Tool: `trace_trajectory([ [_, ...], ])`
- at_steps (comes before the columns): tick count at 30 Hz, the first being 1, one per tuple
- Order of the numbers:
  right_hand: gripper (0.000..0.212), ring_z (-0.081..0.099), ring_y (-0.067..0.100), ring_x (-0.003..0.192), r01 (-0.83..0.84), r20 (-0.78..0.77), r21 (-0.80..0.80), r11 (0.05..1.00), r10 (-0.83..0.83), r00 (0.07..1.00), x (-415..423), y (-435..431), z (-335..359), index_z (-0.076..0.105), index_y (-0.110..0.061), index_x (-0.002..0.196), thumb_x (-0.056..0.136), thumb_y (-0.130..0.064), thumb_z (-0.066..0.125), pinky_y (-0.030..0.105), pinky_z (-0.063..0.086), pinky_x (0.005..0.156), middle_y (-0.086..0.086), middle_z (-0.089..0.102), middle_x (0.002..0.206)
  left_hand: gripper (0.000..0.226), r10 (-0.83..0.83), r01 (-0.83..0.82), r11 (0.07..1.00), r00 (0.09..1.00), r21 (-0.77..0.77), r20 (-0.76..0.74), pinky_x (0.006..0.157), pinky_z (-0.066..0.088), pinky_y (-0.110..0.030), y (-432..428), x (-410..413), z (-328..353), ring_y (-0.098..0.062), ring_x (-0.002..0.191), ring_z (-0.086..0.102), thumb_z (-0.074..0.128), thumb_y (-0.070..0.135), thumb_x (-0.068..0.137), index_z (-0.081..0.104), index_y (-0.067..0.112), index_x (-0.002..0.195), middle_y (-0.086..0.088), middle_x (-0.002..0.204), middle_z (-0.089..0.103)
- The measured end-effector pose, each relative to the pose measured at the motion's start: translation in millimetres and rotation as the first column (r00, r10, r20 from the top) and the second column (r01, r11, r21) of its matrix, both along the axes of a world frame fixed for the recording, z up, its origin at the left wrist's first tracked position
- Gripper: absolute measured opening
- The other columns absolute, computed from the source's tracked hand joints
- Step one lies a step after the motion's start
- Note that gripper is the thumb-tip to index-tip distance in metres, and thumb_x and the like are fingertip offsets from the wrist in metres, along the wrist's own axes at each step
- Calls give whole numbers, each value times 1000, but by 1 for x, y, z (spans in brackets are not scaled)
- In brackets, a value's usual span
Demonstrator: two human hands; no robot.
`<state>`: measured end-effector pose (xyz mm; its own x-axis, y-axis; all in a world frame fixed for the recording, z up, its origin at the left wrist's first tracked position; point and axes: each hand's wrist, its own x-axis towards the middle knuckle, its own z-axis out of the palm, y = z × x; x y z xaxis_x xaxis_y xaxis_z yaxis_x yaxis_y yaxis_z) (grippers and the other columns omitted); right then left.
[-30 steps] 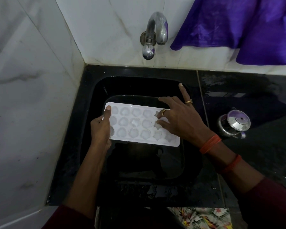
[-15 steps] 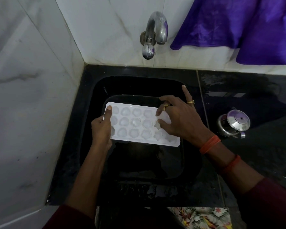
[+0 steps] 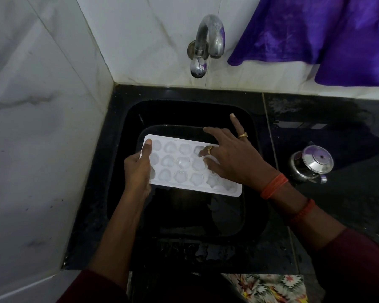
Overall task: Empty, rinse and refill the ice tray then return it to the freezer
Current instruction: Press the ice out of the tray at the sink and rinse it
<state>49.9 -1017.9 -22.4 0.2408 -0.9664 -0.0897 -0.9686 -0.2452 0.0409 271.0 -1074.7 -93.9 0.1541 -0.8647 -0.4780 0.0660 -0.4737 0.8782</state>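
A white ice tray [image 3: 184, 167] with several moulded ice pieces in its cells is held level over the black sink [image 3: 252, 132]. My left hand [image 3: 138, 171] grips the tray's left end, thumb lying on the top rim. My right hand [image 3: 230, 158] lies over the tray's right part; its thumb and a bent finger pinch at an ice piece in a cell, while the other fingers stretch out toward the sink's back. That hand hides several right-hand cells.
A steel tap [image 3: 206, 44] sticks out of the white tiled wall above the sink, with no water running. A small steel pot with a lid [image 3: 313, 162] stands on the wet black counter to the right. A purple cloth [image 3: 326, 33] hangs at the upper right.
My right hand's fingers have shifted slightly over the tray's right cells, curling in and then spreading again. The tray and my left hand have stayed almost still.
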Motion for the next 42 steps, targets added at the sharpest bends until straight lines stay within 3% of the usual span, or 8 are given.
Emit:
trace_trajectory([
  [6, 26, 41, 16, 137, 16, 5, -17, 1000, -16, 1000, -1, -3, 5, 73, -34, 108, 90, -47, 61, 53, -17, 120, -1, 42, 151, 37, -2, 2, 1000, 1000, 2, 15, 54, 58, -28, 0, -2, -1, -12, 63, 74, 67, 47, 92, 71, 16, 72, 6, 67, 75],
  [15, 31, 28, 17, 146, 20, 14, 49, 999, -20, 1000, 3, -2, 3, 66, -38, 123, 96, -42, 51, 55, -16, 120, 1, 30, 160, 35, -10, 10, 1000, 1000, -18, 10, 46, 54, -21, 1, -5, 4, -6, 57, 71, 66, 45, 94, 68, 16, 73, 12, 62, 72],
  [21, 21, 40, 17, 139, 9, 53, -9, 1000, -8, 999, 4, -5, 7, 72, -37, 108, 88, -40, 67, 54, -17, 120, -1, 42, 152, 38, -10, 10, 1000, 1000, -15, 12, 51, 58, -25, 1, -4, 0, -9, 59, 72, 67, 45, 93, 68, 14, 71, 8, 63, 73],
  [28, 31, 28, 19, 147, -30, -36, 52, 998, 32, 999, 7, -6, -2, 66, -37, 124, 96, -40, 53, 56, -20, 118, 3, 32, 159, 37, -19, 19, 1000, 1000, -6, 15, 58, 60, -31, 1, -4, -3, -15, 67, 75, 68, 47, 92, 71, 14, 74, 4, 71, 76],
  [34, 21, 39, 18, 141, -22, 22, 5, 1000, 22, 1000, 4, -8, 0, 74, -36, 107, 88, -38, 67, 54, -18, 119, 0, 46, 150, 39, -18, 18, 1000, 1000, 25, 14, 68, 62, -38, 3, -3, -7, -23, 78, 76, 68, 49, 90, 72, 13, 77, -1, 78, 77],
  [37, 21, 39, 19, 141, -28, 13, 17, 999, 28, 1000, 5, -8, 0, 73, -35, 108, 88, -37, 68, 55, -18, 119, 1, 45, 151, 39, -11, 11, 999, 1000, 32, 3, 68, 62, -39, 2, -4, -7, -24, 78, 76, 69, 49, 90, 71, 12, 76, -2, 78, 77],
  [42, 30, 29, 19, 147, -22, -41, 65, 998, 25, 999, 5, -8, -5, 66, -39, 123, 94, -41, 55, 56, -19, 118, 3, 30, 160, 38, -13, 13, 1000, 1000, 24, 3, 54, 59, -28, 2, -5, -7, -16, 68, 75, 68, 47, 91, 71, 14, 74, 2, 72, 76],
])
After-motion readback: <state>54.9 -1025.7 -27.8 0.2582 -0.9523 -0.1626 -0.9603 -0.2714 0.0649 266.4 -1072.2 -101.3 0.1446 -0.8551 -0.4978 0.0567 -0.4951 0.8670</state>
